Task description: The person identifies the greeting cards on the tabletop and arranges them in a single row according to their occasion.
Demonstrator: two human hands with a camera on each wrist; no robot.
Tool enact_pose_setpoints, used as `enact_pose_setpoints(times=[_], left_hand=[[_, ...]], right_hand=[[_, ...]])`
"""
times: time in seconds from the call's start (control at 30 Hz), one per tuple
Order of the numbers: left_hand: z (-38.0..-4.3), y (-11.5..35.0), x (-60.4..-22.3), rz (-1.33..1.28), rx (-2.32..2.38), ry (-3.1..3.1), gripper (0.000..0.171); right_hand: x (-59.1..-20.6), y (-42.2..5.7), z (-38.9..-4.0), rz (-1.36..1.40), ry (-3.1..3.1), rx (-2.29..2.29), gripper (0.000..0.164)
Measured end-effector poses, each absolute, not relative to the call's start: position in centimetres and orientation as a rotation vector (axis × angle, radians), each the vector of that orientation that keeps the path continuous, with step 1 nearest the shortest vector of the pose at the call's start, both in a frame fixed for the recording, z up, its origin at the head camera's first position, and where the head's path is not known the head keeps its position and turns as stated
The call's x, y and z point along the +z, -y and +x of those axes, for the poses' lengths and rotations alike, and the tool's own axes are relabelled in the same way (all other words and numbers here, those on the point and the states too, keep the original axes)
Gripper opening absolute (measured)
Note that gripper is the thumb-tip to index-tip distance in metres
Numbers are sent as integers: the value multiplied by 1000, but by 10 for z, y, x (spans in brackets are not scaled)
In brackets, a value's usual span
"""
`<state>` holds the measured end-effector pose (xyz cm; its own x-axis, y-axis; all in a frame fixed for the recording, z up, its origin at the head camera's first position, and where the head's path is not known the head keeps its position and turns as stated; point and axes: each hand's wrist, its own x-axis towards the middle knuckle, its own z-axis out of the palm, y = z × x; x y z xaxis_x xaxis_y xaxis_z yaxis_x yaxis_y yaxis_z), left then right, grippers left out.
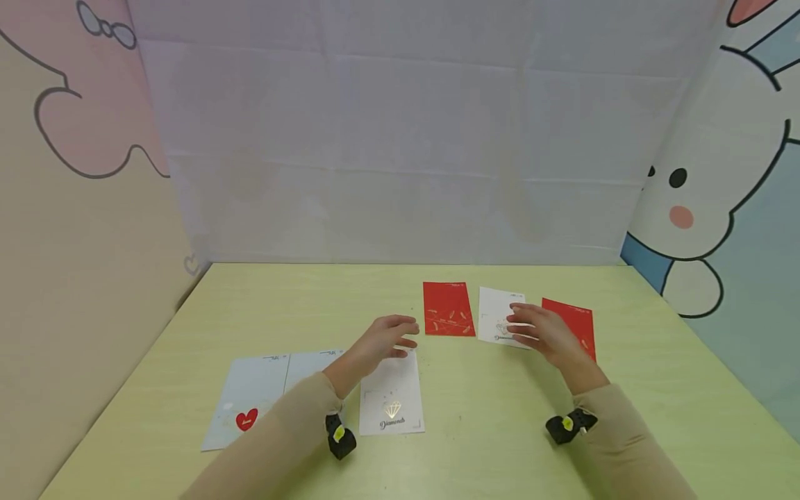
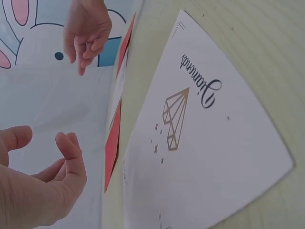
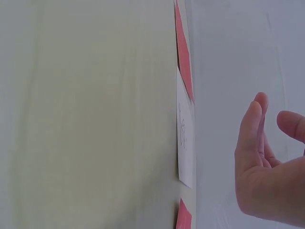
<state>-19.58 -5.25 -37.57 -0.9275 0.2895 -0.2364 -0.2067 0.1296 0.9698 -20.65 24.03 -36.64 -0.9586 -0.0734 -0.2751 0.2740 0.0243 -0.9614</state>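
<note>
My left hand (image 1: 382, 340) is held in the air over the far end of a white card (image 1: 400, 389) printed with a gold diamond and the word Diamonds. In the left wrist view its fingers are loosely bent, with nothing between them. My right hand (image 1: 546, 335) hovers between a second white diamond card (image 1: 494, 309) and a red card (image 1: 578, 319), overlapping both in the head view. Nothing is in its relaxed fingers in the right wrist view. Another red card (image 1: 448, 309) lies left of the second white card.
Two pale blue cards (image 1: 253, 378) lie side by side at the left, partly hidden by my left sleeve; one bears a red heart (image 1: 246, 419). A white cloth (image 1: 400, 153) hangs behind the table (image 1: 487, 437). Cartoon-printed panels (image 1: 737, 333) stand at the sides.
</note>
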Motion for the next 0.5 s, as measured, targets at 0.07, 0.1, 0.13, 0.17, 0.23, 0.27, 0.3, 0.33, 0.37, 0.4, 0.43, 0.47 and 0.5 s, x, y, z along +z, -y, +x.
enact_pose_setpoints(times=[0.07,0.1,0.13,0.17,0.23,0.27,0.3,0.33,0.37,0.4,0.43,0.47,0.5], left_hand=[[-197,48,-377,81,1846,-2050,43],[-198,46,-378,82,1843,-2050,43],[-199,43,-378,89,1838,-2053,43],[-201,41,-378,99,1830,-2060,43],[-203,36,-379,114,1821,-2064,41],[-204,34,-379,128,1822,-2065,40],[-205,31,-379,139,1821,-2068,39],[-206,29,-379,143,1817,-2074,38],[-207,27,-380,146,1817,-2074,37],[-208,24,-380,145,1821,-2071,38],[-209,22,-380,141,1825,-2066,38],[-209,19,-381,144,1825,-2066,39],[-210,17,-381,141,1826,-2064,40]], right_hand=[[-367,-245,-208,225,-2023,-2060,53],[-367,-248,-209,232,-2010,-2076,53],[-367,-251,-210,241,-1994,-2094,53],[-368,-253,-211,254,-1979,-2109,53],[-368,-258,-212,297,-1959,-2130,53],[-369,-261,-213,321,-1953,-2136,54],[-369,-263,-214,342,-1947,-2144,54],[-370,-266,-215,362,-1937,-2152,55],[-370,-268,-216,382,-1926,-2161,56],[-371,-271,-217,397,-1918,-2171,56],[-371,-273,-218,406,-1911,-2179,56],[-372,-275,-219,420,-1909,-2184,56],[-372,-277,-219,432,-1905,-2190,55]])
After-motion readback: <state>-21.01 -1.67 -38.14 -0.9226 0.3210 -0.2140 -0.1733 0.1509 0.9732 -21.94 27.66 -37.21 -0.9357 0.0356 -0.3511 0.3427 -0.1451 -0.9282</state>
